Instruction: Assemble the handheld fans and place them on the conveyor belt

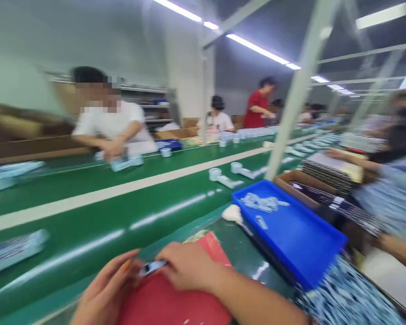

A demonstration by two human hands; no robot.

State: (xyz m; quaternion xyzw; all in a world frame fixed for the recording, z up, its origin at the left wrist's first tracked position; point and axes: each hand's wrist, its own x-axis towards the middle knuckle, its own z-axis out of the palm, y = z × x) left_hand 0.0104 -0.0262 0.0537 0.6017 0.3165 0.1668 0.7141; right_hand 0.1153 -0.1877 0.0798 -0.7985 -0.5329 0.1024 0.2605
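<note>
A small light-blue plastic part (153, 267) with a dark spot at one end is held between my two hands, over a red mat (176, 303). My left hand (110, 286) pinches its left end, the fingers curled and blurred. From the right, my right hand (187, 266) grips the other end, its fingers bent round it. To the right of my hands lies a blue tray (297, 239) with several small pale-blue pieces (264, 202) at its far end. A white rounded object with a dark handle (232, 213) rests against the tray's left side.
A green conveyor belt (169, 194) with a pale stripe runs past, carrying light-blue parts (219, 177). A heap of thin light-blue pieces (353, 293) lies by the tray. A slanted post (291, 99) stands behind it. Co-workers sit across the belt and at the right.
</note>
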